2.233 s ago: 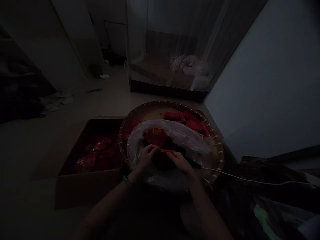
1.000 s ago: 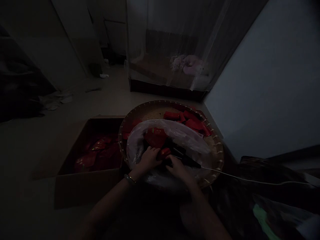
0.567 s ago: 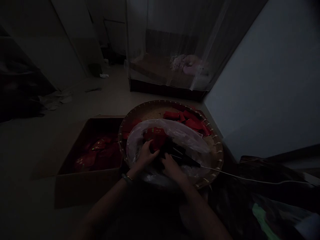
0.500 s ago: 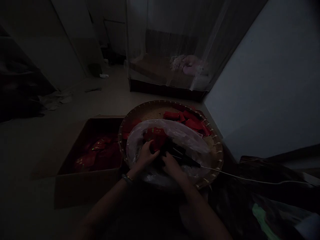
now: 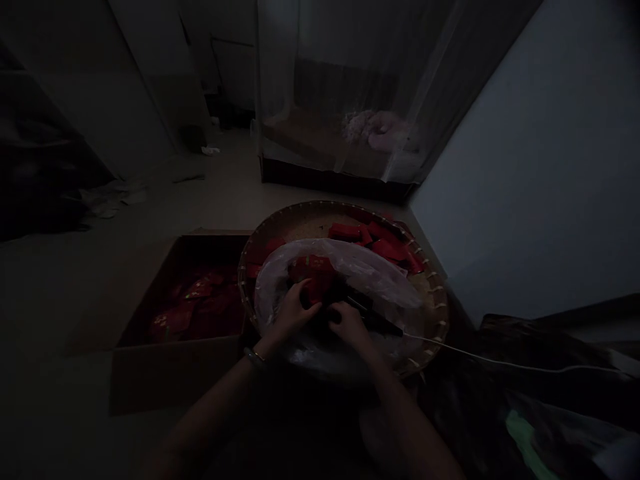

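A red packet (image 5: 318, 272) with faint gold print is gripped in my left hand (image 5: 296, 307), which wears bands at the wrist. My right hand (image 5: 347, 321) is just right of it, fingers curled together in a pinch; darkness hides what they hold. Both hands are over a clear plastic bag (image 5: 385, 272) spread in a round woven basket (image 5: 439, 293). Dark contents within the bag are too dim to name. Close beside my right hand lies a long black tool (image 5: 383, 321) with a white cord (image 5: 480, 355) running off to the right.
Several red packets (image 5: 387, 248) lie along the basket's far right side. To the left, an open cardboard box (image 5: 175, 363) holds more red packets. Behind stands a bed under a mosquito net (image 5: 360, 80). A white wall (image 5: 525, 147) rises on the right, dark bags (image 5: 520, 333) below it.
My right hand has drawn slightly up and its fingers have curled in more tightly. The left hand still grips the red packet in nearly the same spot.
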The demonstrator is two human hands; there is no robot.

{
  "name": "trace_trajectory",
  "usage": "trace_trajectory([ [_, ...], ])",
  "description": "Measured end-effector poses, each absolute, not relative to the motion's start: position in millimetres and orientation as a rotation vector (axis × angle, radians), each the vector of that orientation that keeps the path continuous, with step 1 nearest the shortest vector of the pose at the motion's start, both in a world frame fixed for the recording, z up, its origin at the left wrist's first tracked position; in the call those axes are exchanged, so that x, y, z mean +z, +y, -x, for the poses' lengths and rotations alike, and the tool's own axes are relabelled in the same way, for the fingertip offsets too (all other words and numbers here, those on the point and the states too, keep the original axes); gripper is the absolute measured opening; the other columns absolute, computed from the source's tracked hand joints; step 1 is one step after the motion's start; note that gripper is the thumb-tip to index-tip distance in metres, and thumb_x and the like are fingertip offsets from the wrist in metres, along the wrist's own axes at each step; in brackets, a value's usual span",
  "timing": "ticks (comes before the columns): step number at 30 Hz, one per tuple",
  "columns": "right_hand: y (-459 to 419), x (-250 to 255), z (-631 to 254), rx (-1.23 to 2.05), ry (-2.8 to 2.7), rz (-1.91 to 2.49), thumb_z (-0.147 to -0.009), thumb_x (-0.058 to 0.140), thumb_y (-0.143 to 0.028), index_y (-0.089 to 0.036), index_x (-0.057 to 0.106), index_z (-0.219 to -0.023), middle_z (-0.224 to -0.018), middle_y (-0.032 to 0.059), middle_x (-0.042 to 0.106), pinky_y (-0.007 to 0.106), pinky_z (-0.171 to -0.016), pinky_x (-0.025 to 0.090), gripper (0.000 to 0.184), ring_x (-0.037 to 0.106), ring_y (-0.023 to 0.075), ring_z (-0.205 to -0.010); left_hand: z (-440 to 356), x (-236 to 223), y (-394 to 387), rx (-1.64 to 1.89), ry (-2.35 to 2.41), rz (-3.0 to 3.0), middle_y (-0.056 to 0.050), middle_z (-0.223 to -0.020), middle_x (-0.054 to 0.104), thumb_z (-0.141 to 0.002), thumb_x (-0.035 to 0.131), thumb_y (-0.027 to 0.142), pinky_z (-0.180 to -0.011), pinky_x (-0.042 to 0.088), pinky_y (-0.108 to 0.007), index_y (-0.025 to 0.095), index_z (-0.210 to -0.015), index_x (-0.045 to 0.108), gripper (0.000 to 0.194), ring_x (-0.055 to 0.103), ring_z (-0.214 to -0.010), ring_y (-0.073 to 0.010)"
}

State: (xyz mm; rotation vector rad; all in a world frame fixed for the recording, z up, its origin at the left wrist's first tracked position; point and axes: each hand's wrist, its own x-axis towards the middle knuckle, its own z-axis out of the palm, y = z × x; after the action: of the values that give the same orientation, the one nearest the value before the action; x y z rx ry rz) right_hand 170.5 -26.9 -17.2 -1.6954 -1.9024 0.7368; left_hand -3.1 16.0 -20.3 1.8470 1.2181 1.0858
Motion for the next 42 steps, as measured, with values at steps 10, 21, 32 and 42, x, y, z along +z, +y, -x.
trace_trajectory([
  [10,-32.0,-7.4,-184.4,1.527,-0.577,1.220,-0.057,0.074,-0.027,-0.019,0.065,-0.088,-0.076,-0.0001,0.067,0.025,-0.063,0.050,0.032,0.064,0.0139,-0.069,5.2,-13.6,11.8,1.051,1.130,-1.874,-0.009,-0.120,0.055,-0.069,0.068,0.019,-0.093,0.045,-0.039,0.020,-0.126,0.045,0.062,0.054,-0.110,-0.0235],
  [21,-31.5,50.4,-198.7,1.463,-1.008,1.202,-0.061,0.062,-0.018,-0.020,0.060,-0.106,-0.099,0.0038,0.069,0.036,-0.085,0.052,0.046,0.066,0.0198,-0.091,-0.2,-18.1,10.2,0.949,1.110,-2.080,-0.006,-0.109,0.054,-0.067,0.066,0.010,-0.090,0.045,-0.039,0.024,-0.122,0.051,0.059,0.052,-0.103,-0.0226],
  [32,-18.2,64.1,-182.0,0.872,-1.828,1.476,-0.066,0.049,-0.005,-0.018,0.054,-0.116,-0.117,0.0091,0.059,0.039,-0.093,0.048,0.052,0.059,0.0200,-0.105,0.4,-24.0,9.8,0.940,1.108,-2.137,-0.008,-0.110,0.054,-0.070,0.064,0.013,-0.088,0.045,-0.038,0.022,-0.121,0.052,0.053,0.052,-0.102,-0.0228],
  [42,-14.4,50.5,-173.4,1.048,-1.440,1.247,-0.079,0.049,-0.020,-0.024,0.051,-0.117,-0.123,0.0059,0.053,0.031,-0.088,0.053,0.038,0.056,0.0172,-0.112,0.3,-24.9,10.4,0.965,1.101,-2.084,-0.008,-0.110,0.053,-0.067,0.066,0.012,-0.089,0.046,-0.039,0.021,-0.121,0.050,0.057,0.053,-0.103,-0.0229],
])
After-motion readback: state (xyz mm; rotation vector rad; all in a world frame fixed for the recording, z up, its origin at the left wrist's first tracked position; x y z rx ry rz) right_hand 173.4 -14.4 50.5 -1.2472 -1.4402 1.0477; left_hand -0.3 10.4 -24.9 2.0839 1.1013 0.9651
